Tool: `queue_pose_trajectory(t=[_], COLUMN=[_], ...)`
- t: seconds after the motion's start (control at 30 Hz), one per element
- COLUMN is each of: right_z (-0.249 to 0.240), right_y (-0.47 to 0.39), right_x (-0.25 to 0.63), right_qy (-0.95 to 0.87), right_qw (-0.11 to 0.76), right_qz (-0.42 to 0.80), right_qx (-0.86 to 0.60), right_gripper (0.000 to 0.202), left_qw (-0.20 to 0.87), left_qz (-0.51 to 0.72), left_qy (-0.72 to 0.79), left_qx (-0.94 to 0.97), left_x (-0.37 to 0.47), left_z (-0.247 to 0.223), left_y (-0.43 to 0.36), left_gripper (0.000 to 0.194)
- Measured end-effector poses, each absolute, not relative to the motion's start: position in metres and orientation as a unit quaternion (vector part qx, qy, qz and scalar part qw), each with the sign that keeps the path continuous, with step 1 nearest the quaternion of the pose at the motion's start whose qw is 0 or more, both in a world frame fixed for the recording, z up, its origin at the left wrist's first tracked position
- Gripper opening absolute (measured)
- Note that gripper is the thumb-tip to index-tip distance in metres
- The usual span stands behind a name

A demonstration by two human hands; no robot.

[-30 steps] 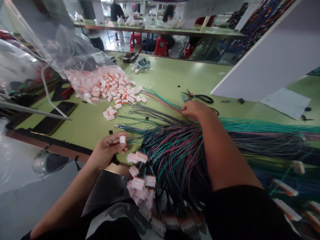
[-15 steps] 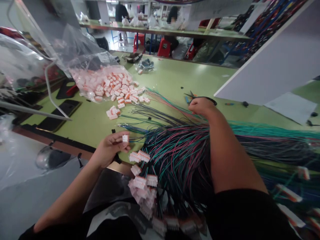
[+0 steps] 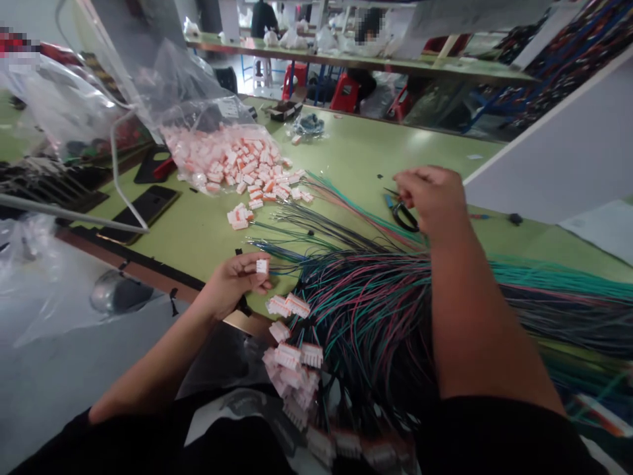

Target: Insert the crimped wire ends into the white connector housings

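Observation:
Near the table's front edge, my left hand (image 3: 240, 282) pinches a white wire connector (image 3: 262, 266) between thumb and fingers. Thin dark wires run from the connector into a big bundle of green, pink and black wires (image 3: 366, 284). My right hand (image 3: 432, 198) is raised over the far side of the bundle, fingers curled together; whatever may be in them cannot be made out. Just below it lie black-handled scissors (image 3: 404, 216). Finished-looking white and orange connectors (image 3: 289, 356) hang on wires at the front edge.
A clear plastic bag (image 3: 198, 109) spills a heap of loose connectors (image 3: 252, 165) at the back left. A dark phone (image 3: 141, 214) lies left of it. A pale upright panel (image 3: 558, 152) stands on the right. People sit at another bench (image 3: 346, 59) behind.
My right hand has lifted away from beside the scissors, toward the upper right. My left hand keeps the connector in about the same place. The whole view has shifted slightly.

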State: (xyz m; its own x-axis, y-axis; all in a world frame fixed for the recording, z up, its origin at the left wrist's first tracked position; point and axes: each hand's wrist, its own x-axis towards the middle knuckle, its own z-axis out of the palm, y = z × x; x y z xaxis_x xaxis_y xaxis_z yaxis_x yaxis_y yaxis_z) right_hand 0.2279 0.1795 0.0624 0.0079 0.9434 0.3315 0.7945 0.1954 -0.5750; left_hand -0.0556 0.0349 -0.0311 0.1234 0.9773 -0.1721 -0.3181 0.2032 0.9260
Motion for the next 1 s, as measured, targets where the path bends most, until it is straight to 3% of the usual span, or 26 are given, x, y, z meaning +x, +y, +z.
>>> queue_pose_trajectory(t=[0.07, 0.17, 0.27, 0.4, 1.0], right_z=[0.062, 0.054, 0.038, 0.023, 0.025], right_y=[0.165, 0.139, 0.123, 0.118, 0.104], right_x=[0.198, 0.152, 0.126, 0.116, 0.104], right_qy=[-0.716, -0.780, -0.806, -0.840, -0.893], right_qw=[0.365, 0.263, 0.179, 0.184, 0.125], right_qz=[0.239, 0.374, 0.434, 0.378, 0.200], right_qx=[-0.545, -0.427, -0.361, -0.344, -0.384], right_gripper=[0.034, 0.029, 0.021, 0.013, 0.016], left_qw=[0.648, 0.649, 0.650, 0.657, 0.643], left_qz=[0.505, 0.514, 0.519, 0.517, 0.515], left_qy=[0.427, 0.421, 0.416, 0.408, 0.428], left_qx=[0.378, 0.369, 0.368, 0.368, 0.371], left_x=[-0.056, -0.056, -0.056, -0.056, -0.055], left_z=[-0.032, -0.032, -0.031, -0.029, -0.030], left_y=[0.036, 0.038, 0.039, 0.039, 0.037], left_gripper=[0.033, 0.039, 0.040, 0.031, 0.026])
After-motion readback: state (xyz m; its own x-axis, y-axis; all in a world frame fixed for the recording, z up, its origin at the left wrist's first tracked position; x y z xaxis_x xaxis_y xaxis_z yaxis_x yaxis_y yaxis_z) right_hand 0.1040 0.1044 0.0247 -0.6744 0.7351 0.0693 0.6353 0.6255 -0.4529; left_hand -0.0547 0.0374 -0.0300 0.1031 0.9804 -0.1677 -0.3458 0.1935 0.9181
